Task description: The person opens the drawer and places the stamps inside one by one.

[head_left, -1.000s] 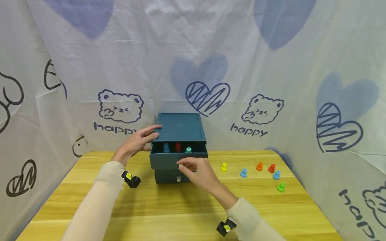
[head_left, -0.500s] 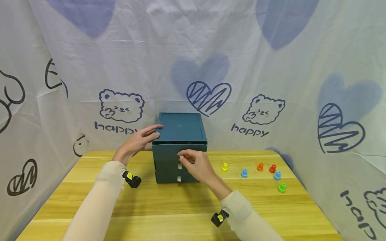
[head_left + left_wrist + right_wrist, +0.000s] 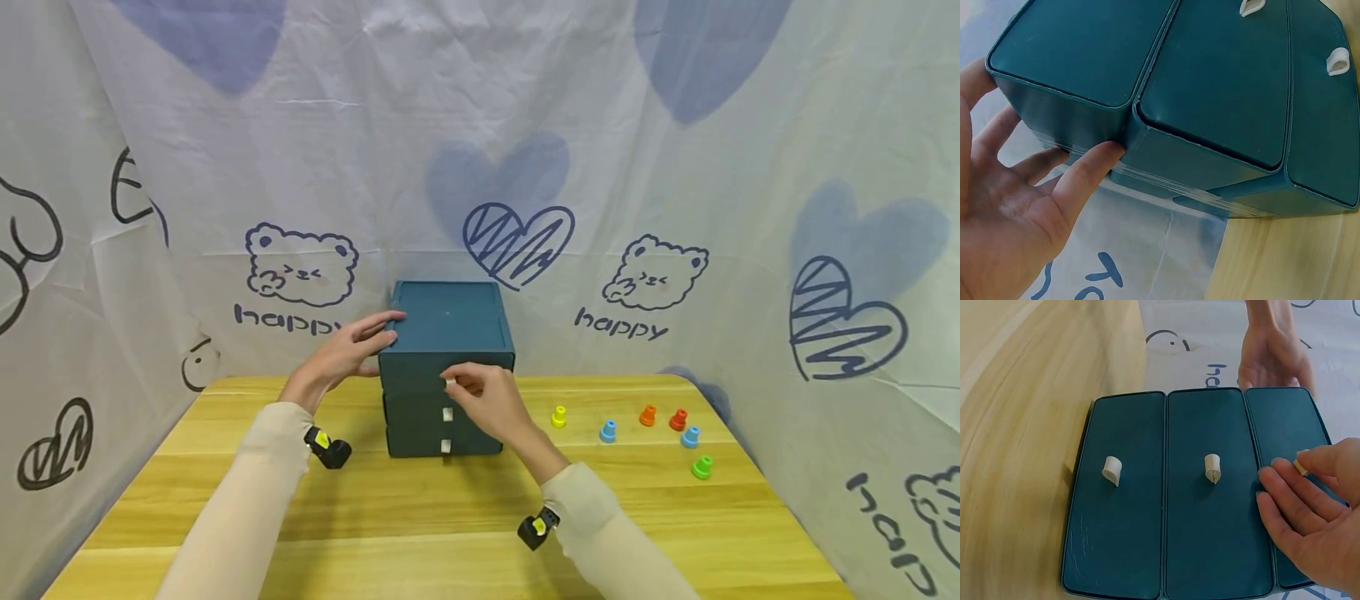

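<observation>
White printed cloth is backing the surface; left hand (image 3: 341, 354) spread, bracing the teal plastic three-drawer box (image 3: 450, 321), right hand (image 3: 487, 404) pinching the top drawer's white tab (image 3: 1300, 466), drawer shut; coloured pegs (image 3: 607, 431) waiting outside.

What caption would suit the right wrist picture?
Right hand pinches the top drawer's white tab on a closed teal drawer box.

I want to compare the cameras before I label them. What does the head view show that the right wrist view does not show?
Only the head view shows the six small coloured pegs on the table right of the drawer box, and both sleeves. Only the right wrist view shows all three drawer fronts closed flush, with the two free pull tabs seen clearly. Both show the right hand pinching the top drawer's tab and the left hand resting on the box's left side.
</observation>
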`<state>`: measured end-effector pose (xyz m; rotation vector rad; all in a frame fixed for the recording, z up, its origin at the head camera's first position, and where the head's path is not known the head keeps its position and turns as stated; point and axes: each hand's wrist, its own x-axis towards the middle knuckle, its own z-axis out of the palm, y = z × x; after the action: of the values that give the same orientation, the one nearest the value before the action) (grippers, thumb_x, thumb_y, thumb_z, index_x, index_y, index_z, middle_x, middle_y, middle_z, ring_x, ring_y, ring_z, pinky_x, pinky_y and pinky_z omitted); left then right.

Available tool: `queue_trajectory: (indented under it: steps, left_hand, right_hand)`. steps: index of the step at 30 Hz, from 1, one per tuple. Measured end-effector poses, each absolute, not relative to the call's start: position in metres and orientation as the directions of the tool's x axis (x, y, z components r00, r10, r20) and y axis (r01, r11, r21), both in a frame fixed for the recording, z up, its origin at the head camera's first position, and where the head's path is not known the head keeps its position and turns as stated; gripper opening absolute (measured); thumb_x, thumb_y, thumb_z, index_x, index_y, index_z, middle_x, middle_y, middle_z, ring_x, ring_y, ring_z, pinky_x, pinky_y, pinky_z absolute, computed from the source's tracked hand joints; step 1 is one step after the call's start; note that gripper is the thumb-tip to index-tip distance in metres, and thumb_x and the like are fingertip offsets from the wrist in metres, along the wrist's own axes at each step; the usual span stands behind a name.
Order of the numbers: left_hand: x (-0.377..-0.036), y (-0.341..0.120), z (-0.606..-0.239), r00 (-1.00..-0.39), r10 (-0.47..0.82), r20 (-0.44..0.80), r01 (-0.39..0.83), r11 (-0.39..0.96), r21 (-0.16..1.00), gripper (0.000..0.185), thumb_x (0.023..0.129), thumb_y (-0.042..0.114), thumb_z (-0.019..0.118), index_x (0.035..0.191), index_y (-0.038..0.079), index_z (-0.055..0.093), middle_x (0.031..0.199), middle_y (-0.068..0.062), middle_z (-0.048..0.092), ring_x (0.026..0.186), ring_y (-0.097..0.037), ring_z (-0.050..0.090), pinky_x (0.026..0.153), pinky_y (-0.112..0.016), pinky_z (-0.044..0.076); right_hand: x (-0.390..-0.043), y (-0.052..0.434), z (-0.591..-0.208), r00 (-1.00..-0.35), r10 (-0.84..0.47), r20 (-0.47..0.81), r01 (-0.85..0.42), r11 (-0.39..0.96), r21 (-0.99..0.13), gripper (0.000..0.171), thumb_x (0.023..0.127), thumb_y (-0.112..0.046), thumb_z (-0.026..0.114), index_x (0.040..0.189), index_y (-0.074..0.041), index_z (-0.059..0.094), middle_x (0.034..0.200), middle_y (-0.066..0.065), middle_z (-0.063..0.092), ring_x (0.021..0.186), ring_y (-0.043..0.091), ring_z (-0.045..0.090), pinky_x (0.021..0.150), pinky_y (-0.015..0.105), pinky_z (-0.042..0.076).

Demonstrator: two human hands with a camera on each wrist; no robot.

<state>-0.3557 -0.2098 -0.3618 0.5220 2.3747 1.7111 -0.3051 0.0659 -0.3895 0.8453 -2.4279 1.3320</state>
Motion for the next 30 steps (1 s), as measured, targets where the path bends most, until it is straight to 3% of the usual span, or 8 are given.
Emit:
queue_trajectory:
  steps: [11, 16, 24, 30]
  left_hand:
    - [-0.352, -0.215, -0.364, -0.928, 0.366, 0.069, 0.179, 0.275, 0.945, 0.060, 0.107, 0.043, 0.054, 0.162, 0.025, 0.035, 0.173, -0.013, 0.018, 0.159, -0.040, 0.020, 0.113, -0.067, 0.043]
    - [-0.354, -0.211, -0.364, -0.924, 0.374, 0.073, 0.182, 0.266, 0.947, 0.061, 0.107, 0.044, 0.054, 0.161, 0.026, 0.036, 0.173, -0.012, 0.019, 0.159, -0.039, 0.021, 0.113, -0.067, 0.043]
    - [-0.355, -0.208, -0.363, -0.926, 0.370, 0.072, 0.177, 0.259, 0.950, 0.059, 0.107, 0.042, 0.054, 0.161, 0.025, 0.036, 0.173, -0.012, 0.018, 0.159, -0.039, 0.021, 0.113, -0.067, 0.043]
    - [-0.354, -0.209, -0.363, -0.929, 0.363, 0.074, 0.175, 0.255, 0.951, 0.058, 0.107, 0.042, 0.055, 0.160, 0.026, 0.038, 0.173, -0.011, 0.020, 0.159, -0.039, 0.023, 0.114, -0.067, 0.042]
  right_hand:
    - [-0.302, 0.070, -0.395, -0.803, -0.448, 0.394, -0.563, 0.350, -0.749, 0.026, 0.104, -0.012, 0.062, 0.127, -0.008, 0.072, 0.106, 0.014, 0.079, 0.093, 0.033, 0.076, 0.077, 0.021, 0.059]
    - [-0.299, 0.079, -0.401, -0.787, -0.508, 0.350, -0.557, 0.342, -0.757, 0.023, 0.102, -0.011, 0.063, 0.120, -0.003, 0.075, 0.111, 0.016, 0.078, 0.096, 0.038, 0.074, 0.078, 0.019, 0.059]
    - [-0.300, 0.082, -0.419, -0.812, -0.488, 0.322, -0.567, 0.523, -0.637, 0.020, 0.101, -0.012, 0.064, 0.116, -0.008, 0.077, 0.102, 0.009, 0.079, 0.081, 0.018, 0.072, 0.071, 0.021, 0.058]
    - [-0.303, 0.078, -0.427, -0.820, -0.480, 0.312, -0.559, 0.556, -0.615, 0.020, 0.101, -0.013, 0.065, 0.118, -0.011, 0.076, 0.103, 0.008, 0.078, 0.082, 0.017, 0.073, 0.071, 0.022, 0.059]
